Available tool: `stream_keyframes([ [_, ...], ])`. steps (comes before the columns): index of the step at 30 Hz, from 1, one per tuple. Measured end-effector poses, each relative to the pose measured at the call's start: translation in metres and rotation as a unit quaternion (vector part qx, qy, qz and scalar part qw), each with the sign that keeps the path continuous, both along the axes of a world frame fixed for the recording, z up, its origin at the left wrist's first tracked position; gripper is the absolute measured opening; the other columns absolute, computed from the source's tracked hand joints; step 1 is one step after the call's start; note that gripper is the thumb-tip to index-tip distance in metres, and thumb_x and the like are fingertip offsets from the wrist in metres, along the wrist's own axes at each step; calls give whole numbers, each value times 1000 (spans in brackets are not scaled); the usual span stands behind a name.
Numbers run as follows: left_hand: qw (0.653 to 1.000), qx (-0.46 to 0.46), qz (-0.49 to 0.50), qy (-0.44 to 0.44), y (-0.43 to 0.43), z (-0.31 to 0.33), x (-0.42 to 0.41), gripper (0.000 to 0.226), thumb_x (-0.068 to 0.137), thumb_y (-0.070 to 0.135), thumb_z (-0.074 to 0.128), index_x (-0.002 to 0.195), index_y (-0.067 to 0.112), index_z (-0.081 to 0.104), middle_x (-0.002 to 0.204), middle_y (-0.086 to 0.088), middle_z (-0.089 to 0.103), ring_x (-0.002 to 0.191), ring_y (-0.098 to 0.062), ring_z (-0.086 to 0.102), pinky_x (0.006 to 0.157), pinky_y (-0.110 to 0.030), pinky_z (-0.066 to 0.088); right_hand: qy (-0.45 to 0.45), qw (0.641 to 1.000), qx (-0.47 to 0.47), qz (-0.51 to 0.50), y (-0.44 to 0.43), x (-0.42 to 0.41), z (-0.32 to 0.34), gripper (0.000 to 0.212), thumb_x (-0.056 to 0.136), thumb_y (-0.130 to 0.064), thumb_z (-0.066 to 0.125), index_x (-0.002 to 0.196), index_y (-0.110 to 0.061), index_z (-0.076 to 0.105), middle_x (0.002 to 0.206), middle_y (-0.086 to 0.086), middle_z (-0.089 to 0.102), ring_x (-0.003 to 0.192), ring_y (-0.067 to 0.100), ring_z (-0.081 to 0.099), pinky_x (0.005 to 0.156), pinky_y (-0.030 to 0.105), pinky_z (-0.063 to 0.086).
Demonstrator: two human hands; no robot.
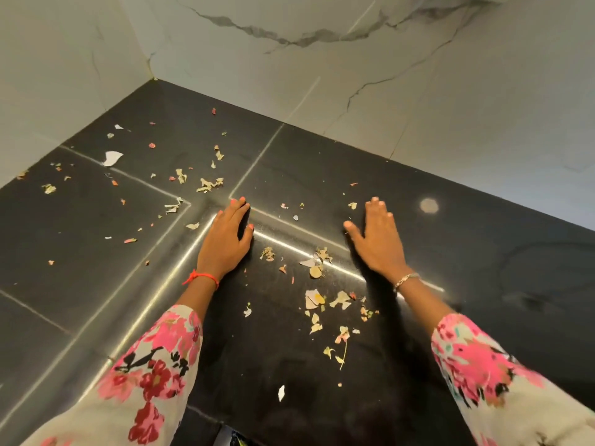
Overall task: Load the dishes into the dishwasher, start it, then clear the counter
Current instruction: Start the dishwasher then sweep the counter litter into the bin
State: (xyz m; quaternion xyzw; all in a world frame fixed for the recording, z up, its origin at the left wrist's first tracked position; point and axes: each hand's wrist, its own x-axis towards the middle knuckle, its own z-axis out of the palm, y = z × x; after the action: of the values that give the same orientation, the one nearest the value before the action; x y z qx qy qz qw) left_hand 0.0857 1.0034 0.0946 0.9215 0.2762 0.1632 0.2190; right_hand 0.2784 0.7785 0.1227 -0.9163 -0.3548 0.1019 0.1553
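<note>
We see the left hand (pixel 227 235) and the right hand (pixel 376 239) lying palm-down, fingers straight and holding nothing, on the black stone kitchen counter (pixel 322 169). They are set apart, with pale vegetable peelings and torn scraps (pixel 317 299) between and around them. A red thread bracelet (pixel 201 278) circles the left wrist and a silver chain bracelet (pixel 406 280) the right, above pink floral sleeves (pixel 151 365). More scraps are scattered towards the corner of the white marble wall (pixel 418 91).
</note>
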Motion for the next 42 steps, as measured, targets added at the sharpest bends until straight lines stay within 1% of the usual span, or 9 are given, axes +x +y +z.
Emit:
stream_keyframes([
  [4, 1000, -1, 13, 12, 0, -4, -1, 49, 96, 25, 45, 143, 16, 34, 154, 2, 24, 142, -10, 16, 115, -25, 7, 113, 983, 92, 114, 19, -20, 13, 58, 98, -46, 28, 149, -23, 12, 154, -9, 1, 141, 11, -1, 114, 34, 1],
  [11, 999, -14, 16, 32, 4, -6, -2, 57, 91, 46, 32, 144, 25, 32, 153, 11, 22, 142, -5, 14, 116, -25, 9, -8, 999, 51, -4, 51, 119, 12, 60, 98, -43, 33, 142, -2, 29, 151, 16, 25, 140, 30, 23, 117, 41, 17],
  [16, 999, -23, 24, 23, 3, -4, -2, 57, 90, 44, 35, 143, 25, 34, 153, 13, 23, 142, -5, 15, 116, -26, 11, -40, 999, 25, 6, 50, 134, 0, 58, 99, -38, 33, 142, 1, 29, 147, 15, 31, 135, 30, 31, 114, 42, 24],
  [23, 999, -26, 23, 31, 5, -6, -2, 63, 87, 54, 28, 143, 27, 34, 152, 14, 24, 141, -4, 18, 115, -24, 11, -4, 954, 296, 45, 29, 115, 1, 27, 94, -13, 49, 113, -5, 65, 114, 9, 65, 103, 9, 57, 94, 19, 45],
  [25, 999, -26, 22, 30, 4, -4, -1, 64, 86, 55, 27, 143, 26, 34, 152, 13, 25, 141, -4, 18, 115, -24, 12, 13, 964, 265, 27, 34, 119, 0, 33, 96, -18, 46, 125, -8, 57, 130, 9, 56, 120, 12, 50, 107, 24, 36],
  [29, 999, -30, 23, 34, 4, -4, -3, 64, 87, 55, 27, 143, 27, 34, 152, 13, 24, 141, -5, 18, 115, -26, 12, -47, 996, -8, 70, 53, 94, -12, 66, 97, -50, 27, 148, -8, 16, 156, 10, 8, 145, 22, 4, 118, 36, 1],
  [34, 999, -30, 23, 36, 4, -2, -3, 64, 87, 56, 26, 144, 28, 32, 152, 15, 22, 141, -4, 16, 114, -24, 10, 63, 954, 47, 289, 74, 20, 5, 63, 96, -52, 21, 149, -19, 13, 156, -5, 7, 138, 1, 0, 116, 26, 0],
  [38, 998, -36, 25, 34, 2, 0, -1, 64, 86, 56, 26, 143, 28, 32, 151, 17, 21, 141, -3, 15, 114, -23, 9, 75, 972, 109, 196, 112, 60, 16, 56, 99, -42, 28, 148, -17, 18, 157, -2, 7, 143, 7, 2, 115, 23, 1],
  [42, 998, -43, 26, 31, 0, 2, -1, 65, 85, 57, 24, 143, 28, 32, 151, 19, 19, 141, -2, 13, 115, -23, 7, -4, 985, 0, 172, 142, 123, 7, 63, 98, -47, 26, 149, -12, 12, 157, 4, 4, 145, 16, 1, 117, 31, 1],
])
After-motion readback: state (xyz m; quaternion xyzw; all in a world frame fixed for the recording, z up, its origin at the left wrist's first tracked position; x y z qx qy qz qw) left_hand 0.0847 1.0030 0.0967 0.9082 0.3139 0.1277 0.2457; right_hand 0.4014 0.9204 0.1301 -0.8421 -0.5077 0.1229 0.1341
